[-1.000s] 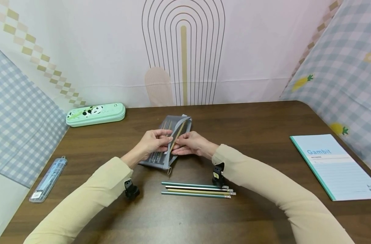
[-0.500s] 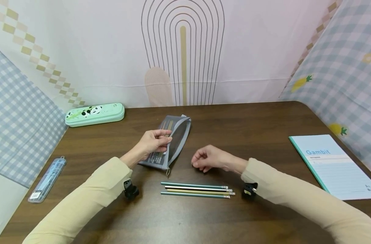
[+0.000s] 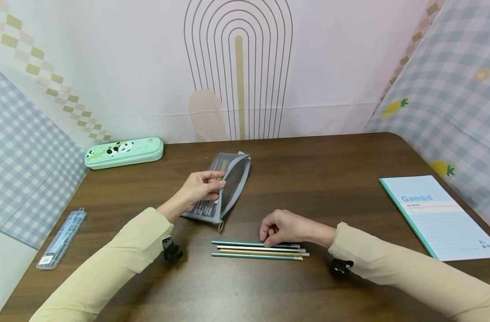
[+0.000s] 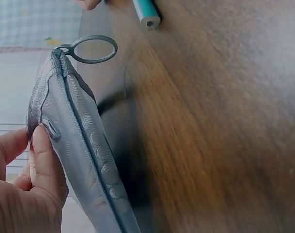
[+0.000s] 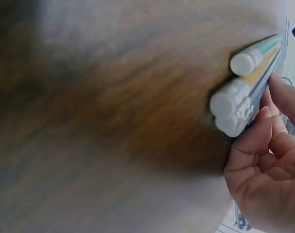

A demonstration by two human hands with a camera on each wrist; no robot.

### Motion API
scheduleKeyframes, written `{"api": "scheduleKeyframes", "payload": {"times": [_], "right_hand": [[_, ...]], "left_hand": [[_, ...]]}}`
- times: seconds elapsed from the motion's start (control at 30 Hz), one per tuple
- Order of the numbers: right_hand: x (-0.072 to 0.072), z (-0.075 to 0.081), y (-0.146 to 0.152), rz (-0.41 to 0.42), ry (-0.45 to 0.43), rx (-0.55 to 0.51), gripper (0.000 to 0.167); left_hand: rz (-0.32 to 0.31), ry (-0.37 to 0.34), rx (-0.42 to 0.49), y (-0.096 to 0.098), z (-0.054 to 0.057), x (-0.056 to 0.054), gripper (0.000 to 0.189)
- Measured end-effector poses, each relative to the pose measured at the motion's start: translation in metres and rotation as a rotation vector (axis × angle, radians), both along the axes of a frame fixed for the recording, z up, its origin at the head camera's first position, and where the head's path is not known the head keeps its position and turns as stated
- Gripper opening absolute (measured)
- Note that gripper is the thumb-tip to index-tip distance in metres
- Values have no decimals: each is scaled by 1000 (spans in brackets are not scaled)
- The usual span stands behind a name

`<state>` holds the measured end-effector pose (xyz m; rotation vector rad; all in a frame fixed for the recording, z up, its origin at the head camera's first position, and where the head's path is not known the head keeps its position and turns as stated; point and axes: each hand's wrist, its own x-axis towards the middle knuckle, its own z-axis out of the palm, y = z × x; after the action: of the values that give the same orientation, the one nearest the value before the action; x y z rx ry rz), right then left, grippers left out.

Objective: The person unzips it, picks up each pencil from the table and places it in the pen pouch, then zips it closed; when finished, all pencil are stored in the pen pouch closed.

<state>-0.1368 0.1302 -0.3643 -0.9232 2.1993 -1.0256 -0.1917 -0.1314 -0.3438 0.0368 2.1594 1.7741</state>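
My left hand (image 3: 202, 185) pinches the near edge of a grey mesh zip pouch (image 3: 206, 215), whose mouth gapes toward the right. Pencils show through its mesh side, and a ring-shaped zipper pull (image 4: 96, 62) hangs from the corner. Side by side on the table lie a green pencil (image 3: 237, 243), a black-and-white pencil (image 3: 237, 247), a yellow pencil (image 3: 249, 252) and a second green pencil (image 3: 249, 256), erasers to the right. Curled fingers and thumb of my right hand (image 3: 287, 227) are right at the farthest green pencil; I cannot tell whether they grip it.
A mint panda pencil case (image 3: 124, 154) sits at the back left. Near the left edge lies a clear blue plastic case (image 3: 61, 239). At the right, a Gambit notebook (image 3: 442, 223) rests on the brown table (image 3: 237, 290).
My right hand has left the pouch mouth, where a yellow pencil was, and moved right and nearer to the pencils. The left hand still pinches the pouch, which now gapes wider.
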Motion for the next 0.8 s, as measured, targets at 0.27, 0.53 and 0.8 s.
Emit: {"api": "scheduleKeyframes", "payload": {"times": [0.27,0.53,0.8], "right_hand": [[4,4,-2,30,87,79,9],[4,4,0,76,236,100,14],[-2,8,14,51,189,-42,9]], "left_hand": [[-2,4,-6,-1,1,1,42],[1,9,-7,-1,0,1,42],[0,10,-4,-1,0,1,42]]}}
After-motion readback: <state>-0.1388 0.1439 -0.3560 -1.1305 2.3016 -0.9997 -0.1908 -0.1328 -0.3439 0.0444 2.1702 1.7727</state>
